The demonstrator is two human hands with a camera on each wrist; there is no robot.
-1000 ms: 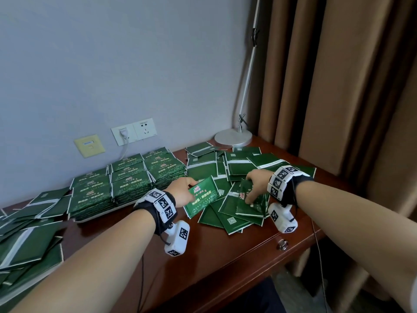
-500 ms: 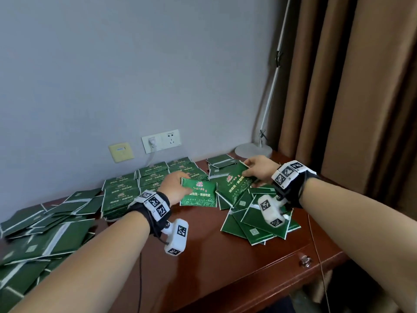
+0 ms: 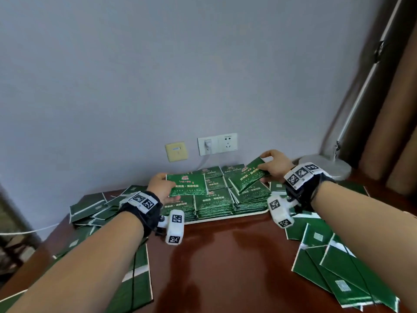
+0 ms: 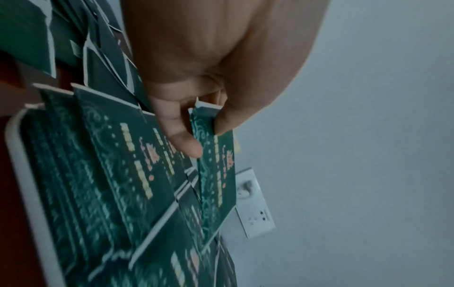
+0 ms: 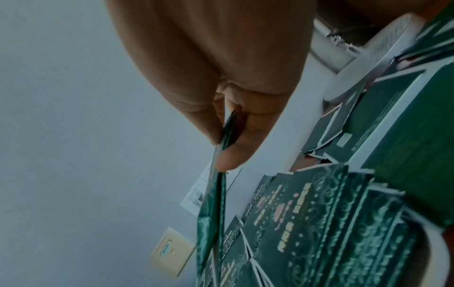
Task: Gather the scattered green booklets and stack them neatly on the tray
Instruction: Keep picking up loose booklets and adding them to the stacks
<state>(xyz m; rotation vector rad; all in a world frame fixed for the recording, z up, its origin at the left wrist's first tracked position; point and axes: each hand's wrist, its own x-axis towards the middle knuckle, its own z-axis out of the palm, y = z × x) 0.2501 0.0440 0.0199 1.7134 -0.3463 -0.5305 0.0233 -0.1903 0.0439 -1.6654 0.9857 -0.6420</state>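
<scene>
Left hand (image 3: 163,185) pinches one flat green printed booklet (image 3: 186,184) by its edge, above the stacks on the white tray (image 3: 228,216). Right hand (image 3: 275,163) pinches a second green booklet (image 3: 249,177), tilted over the right-hand stack. Loose booklets (image 3: 338,263) flank the brown wooden table (image 3: 225,256).

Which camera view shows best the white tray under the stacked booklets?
The left wrist view: the tray shows its long raised rim beside the stacks. The head view shows only its front edge; the right wrist view only a blurred corner.
</scene>
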